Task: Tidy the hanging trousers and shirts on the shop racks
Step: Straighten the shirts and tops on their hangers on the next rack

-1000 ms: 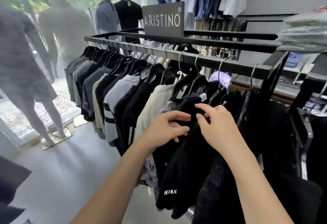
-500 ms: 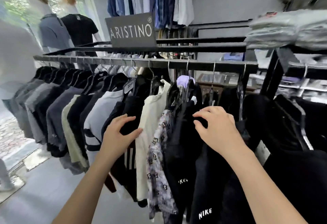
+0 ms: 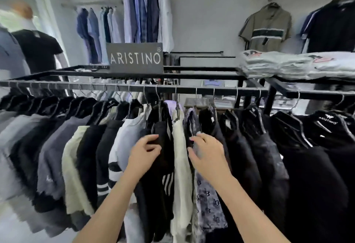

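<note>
Two hands are in among the shirts at the middle of the frame. The left hand (image 3: 145, 151) has its grip narrow, fingers curled onto the shoulder of a black shirt (image 3: 160, 156), thumb over the top edge; I judge it holds that shirt aside to keep a gap. The right hand (image 3: 206, 153) lies with fingers loosely bent against the patterned shirt (image 3: 206, 200), touching the cloth; whether it pinches any I cannot tell, as the fingertips are blurred. Between the two hands hangs a cream shirt (image 3: 181, 166), just beside each, so it looks to be the one being squared up or given room.

All these hang on wire hangers from the black rail (image 3: 192, 90) that crosses the frame above the hands. Left of the left hand run grey, cream and dark shirts, packed close; right of the right hand the garments are nearly all black. Behind the rail stands a sign (image 3: 134, 58), and folded grey clothes (image 3: 295, 65) lie stacked at the upper right.
</note>
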The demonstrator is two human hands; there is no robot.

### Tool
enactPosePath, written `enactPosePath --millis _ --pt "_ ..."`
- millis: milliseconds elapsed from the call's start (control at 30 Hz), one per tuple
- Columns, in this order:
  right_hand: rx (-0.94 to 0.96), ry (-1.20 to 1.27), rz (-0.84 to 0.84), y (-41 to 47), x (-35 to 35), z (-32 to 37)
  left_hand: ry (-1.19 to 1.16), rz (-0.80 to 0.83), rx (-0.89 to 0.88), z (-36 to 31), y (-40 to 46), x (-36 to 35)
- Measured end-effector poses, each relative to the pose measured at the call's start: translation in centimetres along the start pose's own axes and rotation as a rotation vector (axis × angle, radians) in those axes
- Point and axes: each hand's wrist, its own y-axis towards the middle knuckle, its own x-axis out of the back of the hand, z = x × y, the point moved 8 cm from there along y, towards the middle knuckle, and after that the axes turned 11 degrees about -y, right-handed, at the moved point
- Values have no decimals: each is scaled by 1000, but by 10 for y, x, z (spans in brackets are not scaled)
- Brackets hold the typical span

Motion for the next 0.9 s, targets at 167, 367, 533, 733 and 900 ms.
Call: enactPosePath --millis 167,367,533,733,900 --pt "-40 -91 78 -9 -31 27 498 -387 -79 20 16 97" --pt "-251 -179 -44 -21 -34 7 442 -65 22 57 19 85" --pt "-382 -264 -79 -18 -35 30 196 121 -98 50 8 53" --pt "-100 -33 1 -4 -63 99 120 358 -42 47 12 52" --pt "53 -56 -3 1 -85 150 46 49 -355 20 26 130"
